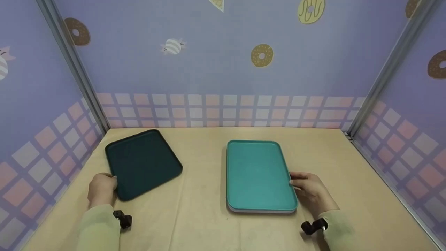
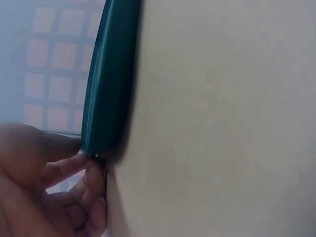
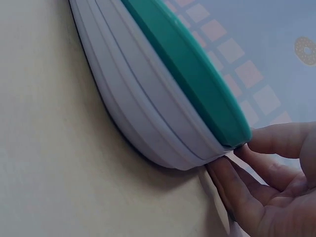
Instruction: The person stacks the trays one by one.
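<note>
On the left, a dark green tray (image 1: 144, 165) lies turned at an angle. My left hand (image 1: 102, 190) pinches its left edge, thumb at the rim and fingers below, as the left wrist view shows. Right of centre is a turquoise tray (image 1: 259, 174) stacked on pale grey-white trays (image 3: 133, 94), whose sides show in the right wrist view. At the stack's right side, my right hand (image 1: 312, 190) has its thumb against the turquoise tray's rim and its fingertips lower down, pinching that edge.
A pale yellow cloth (image 1: 205, 195) covers the table under the trays. Lilac walls (image 1: 216, 76) with printed sweets and checks enclose it at the back and both sides, with metal posts (image 1: 75, 66) at the corners. Each wrist wears a small black camera mount (image 1: 123, 219).
</note>
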